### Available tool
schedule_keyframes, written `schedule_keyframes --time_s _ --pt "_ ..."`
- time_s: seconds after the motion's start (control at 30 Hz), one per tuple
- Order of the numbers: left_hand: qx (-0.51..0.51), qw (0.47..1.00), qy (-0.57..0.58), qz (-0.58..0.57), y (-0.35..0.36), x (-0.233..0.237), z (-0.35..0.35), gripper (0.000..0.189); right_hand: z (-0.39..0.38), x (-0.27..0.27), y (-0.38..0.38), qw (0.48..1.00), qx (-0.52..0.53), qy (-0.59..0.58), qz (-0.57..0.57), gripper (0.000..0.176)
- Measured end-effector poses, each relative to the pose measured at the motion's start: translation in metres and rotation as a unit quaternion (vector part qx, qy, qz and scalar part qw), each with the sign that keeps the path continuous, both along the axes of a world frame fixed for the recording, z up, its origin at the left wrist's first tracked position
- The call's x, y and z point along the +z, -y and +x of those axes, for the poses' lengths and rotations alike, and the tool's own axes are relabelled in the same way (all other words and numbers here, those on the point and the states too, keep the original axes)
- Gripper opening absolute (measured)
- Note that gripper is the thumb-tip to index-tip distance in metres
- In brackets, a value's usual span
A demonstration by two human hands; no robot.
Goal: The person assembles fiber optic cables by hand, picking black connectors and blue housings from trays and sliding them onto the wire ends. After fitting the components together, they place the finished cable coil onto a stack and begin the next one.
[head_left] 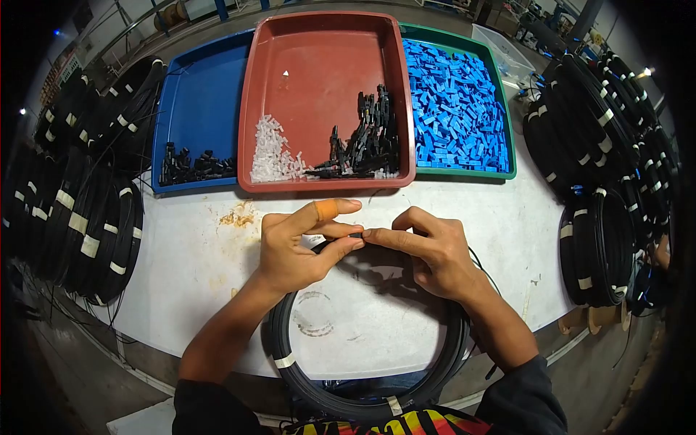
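A small black part [356, 235] is pinched between the thumb and a finger of my left hand [296, 245], which has an orange band round one finger. My right hand [437, 250] touches the part's right side with an extended index finger; its other fingers are curled. Whether it grips anything is hidden. Below both hands lies a coil of black cable [281, 326], bound with white tape and overhanging the table's near edge.
Beyond my hands stand a blue tray [199, 109] with black parts, a red tray [319, 65] with white and black pieces, and a green tray [513, 163] full of blue pieces. Taped cable coils [72, 217] flank the white table [188, 290] on both sides.
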State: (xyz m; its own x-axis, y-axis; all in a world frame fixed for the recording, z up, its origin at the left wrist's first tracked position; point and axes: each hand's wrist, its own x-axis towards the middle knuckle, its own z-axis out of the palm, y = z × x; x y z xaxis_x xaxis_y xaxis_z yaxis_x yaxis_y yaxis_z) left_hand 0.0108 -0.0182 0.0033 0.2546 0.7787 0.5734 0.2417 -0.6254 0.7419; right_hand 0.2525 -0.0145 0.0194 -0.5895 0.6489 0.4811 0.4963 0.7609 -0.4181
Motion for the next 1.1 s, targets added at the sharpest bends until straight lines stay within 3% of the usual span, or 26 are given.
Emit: schedule_keyframes --time_s 0.33,0.6,1.1 --pt "0.013 1.0 -0.019 0.009 0.0006 0.001 0.0016 0.048 -0.0019 -0.0035 -0.0028 1.0 0.012 -0.02 0.002 0.069" --pt "0.001 1.0 -0.017 -0.015 0.0023 0.0055 0.0032 0.037 -0.0036 -0.0044 -0.0009 0.998 0.03 -0.048 -0.008 0.061" --pt "-0.036 0.999 -0.026 -0.02 -0.0042 0.0075 0.0043 0.034 -0.0018 -0.0079 -0.0062 0.996 0.047 -0.072 0.0 0.055"
